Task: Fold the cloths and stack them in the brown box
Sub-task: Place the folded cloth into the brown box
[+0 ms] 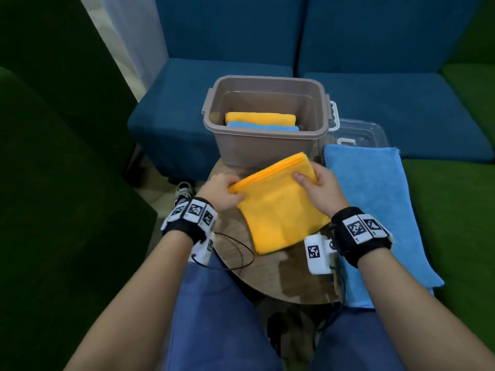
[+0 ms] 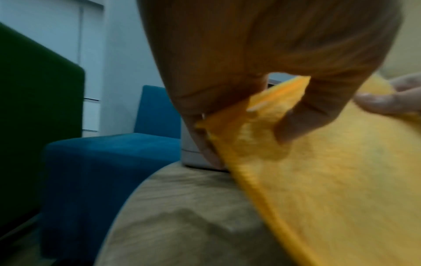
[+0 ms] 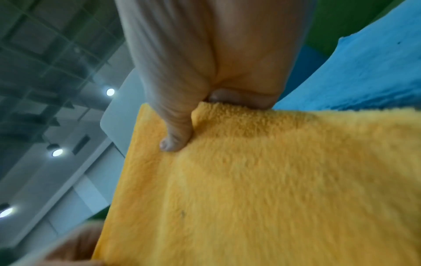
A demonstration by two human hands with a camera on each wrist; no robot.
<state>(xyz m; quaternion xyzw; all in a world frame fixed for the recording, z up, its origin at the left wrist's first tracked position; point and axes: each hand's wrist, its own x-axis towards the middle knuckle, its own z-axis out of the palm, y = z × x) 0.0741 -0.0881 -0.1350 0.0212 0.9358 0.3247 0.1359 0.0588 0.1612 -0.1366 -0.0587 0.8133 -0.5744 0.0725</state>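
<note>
A folded yellow cloth point(image 1: 281, 207) is held above the round wooden table point(image 1: 270, 279), its far edge raised. My left hand point(image 1: 227, 192) pinches the cloth's left corner point(image 2: 257, 115) between thumb and fingers. My right hand point(image 1: 317, 187) grips the right corner, thumb on top point(image 3: 173, 142), fingers underneath. Behind the cloth stands the brown box point(image 1: 267, 153), open, with a folded yellow cloth point(image 1: 259, 117) and a folded blue cloth point(image 1: 263, 127) inside. An unfolded blue cloth point(image 1: 375, 199) lies spread on the seat at the right point(image 3: 364, 75).
A clear plastic lid point(image 1: 361, 132) lies behind the blue cloth, right of the box. Blue sofa seats point(image 1: 401, 108) stand behind, green sofas point(image 1: 48, 183) at the left and right. My blue-clad legs point(image 1: 214, 317) are under the table's near edge.
</note>
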